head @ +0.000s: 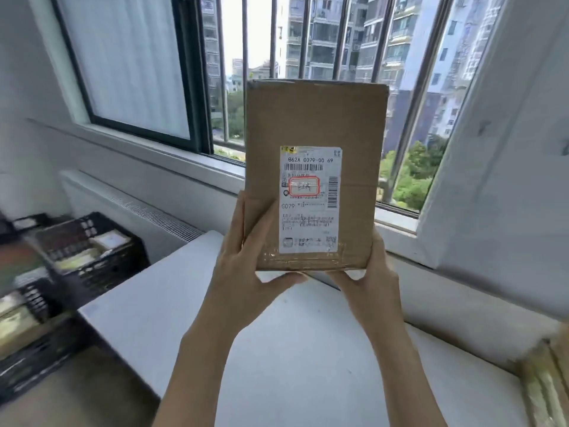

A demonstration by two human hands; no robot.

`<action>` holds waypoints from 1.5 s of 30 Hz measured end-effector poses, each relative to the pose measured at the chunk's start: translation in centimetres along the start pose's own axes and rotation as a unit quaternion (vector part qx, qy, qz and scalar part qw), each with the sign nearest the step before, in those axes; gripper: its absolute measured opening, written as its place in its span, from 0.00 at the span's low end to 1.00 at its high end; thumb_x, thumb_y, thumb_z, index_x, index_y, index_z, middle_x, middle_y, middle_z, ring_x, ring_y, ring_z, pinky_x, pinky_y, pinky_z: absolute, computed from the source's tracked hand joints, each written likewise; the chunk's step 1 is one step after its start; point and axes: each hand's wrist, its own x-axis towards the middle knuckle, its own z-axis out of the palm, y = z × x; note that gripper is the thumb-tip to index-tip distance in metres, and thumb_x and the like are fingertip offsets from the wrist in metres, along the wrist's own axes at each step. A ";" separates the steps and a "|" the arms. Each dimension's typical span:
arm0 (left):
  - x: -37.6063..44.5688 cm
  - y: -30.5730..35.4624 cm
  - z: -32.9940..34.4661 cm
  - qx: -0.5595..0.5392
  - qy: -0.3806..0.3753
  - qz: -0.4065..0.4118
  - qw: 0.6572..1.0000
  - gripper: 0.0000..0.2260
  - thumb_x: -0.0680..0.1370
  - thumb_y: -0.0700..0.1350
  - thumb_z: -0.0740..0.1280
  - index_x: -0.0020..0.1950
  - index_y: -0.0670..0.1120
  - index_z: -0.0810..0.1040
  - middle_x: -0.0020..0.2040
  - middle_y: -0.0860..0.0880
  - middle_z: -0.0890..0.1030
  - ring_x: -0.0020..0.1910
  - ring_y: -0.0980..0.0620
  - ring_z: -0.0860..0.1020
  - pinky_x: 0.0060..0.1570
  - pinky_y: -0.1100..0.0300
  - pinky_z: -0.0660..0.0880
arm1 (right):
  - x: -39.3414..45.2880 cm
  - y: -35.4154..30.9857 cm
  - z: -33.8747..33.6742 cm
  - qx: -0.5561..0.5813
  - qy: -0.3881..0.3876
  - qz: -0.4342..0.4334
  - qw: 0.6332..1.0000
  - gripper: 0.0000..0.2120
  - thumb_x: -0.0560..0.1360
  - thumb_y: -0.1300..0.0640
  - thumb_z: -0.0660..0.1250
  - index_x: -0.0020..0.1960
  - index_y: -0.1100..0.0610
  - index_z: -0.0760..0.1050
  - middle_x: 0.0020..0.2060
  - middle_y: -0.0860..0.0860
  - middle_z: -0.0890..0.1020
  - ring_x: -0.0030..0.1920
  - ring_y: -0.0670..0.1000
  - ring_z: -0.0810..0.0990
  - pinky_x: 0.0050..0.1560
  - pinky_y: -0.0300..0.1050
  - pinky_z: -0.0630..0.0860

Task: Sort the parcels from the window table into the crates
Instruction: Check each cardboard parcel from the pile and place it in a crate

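Note:
I hold a brown cardboard parcel [314, 124] upright in front of the window, its white shipping label [309, 200] facing me. My left hand [246, 266] grips its lower left edge with the thumb under the bottom. At the lower right corner my right hand [369, 278] grips it. The parcel hangs above the white window table [277, 349]. Black crates [92, 254] with parcels inside stand on the floor at the left, blurred.
Another taped cardboard parcel [545, 383] lies at the table's right edge. A barred window [308, 41] and its sill run behind the table. A white radiator cover [132, 208] sits below the sill at the left. A white wall column stands at right.

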 end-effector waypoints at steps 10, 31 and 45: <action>-6.0 -10.0 -17.4 0.218 0.085 -0.143 0.962 0.47 0.70 0.39 0.75 0.73 0.70 0.49 0.71 0.72 0.36 0.69 0.70 0.45 0.68 0.57 0.55 | -1.1 -10.4 20.7 0.176 -0.136 -0.092 0.971 0.40 0.67 0.60 0.78 0.74 0.49 0.64 0.60 0.42 0.78 0.55 0.38 0.78 0.51 0.30 0.73; -11.1 -31.3 -37.6 0.360 0.176 -0.310 0.862 0.49 0.66 0.34 0.76 0.74 0.67 0.54 0.75 0.63 0.46 0.66 0.46 0.73 0.58 0.56 0.73 | -1.8 -22.4 55.3 0.284 -0.353 -0.092 0.887 0.37 0.68 0.46 0.74 0.72 0.42 0.62 0.64 0.38 0.74 0.65 0.44 0.73 0.59 0.53 0.76; -7.3 -51.0 -47.5 0.286 0.137 -0.500 0.806 0.38 0.74 0.48 0.72 0.69 0.74 0.50 0.78 0.54 0.48 0.65 0.44 0.73 0.63 0.48 0.72 | 4.4 -27.3 77.8 0.263 -0.451 -0.116 0.845 0.35 0.70 0.53 0.75 0.72 0.46 0.63 0.64 0.39 0.74 0.64 0.39 0.72 0.60 0.39 0.73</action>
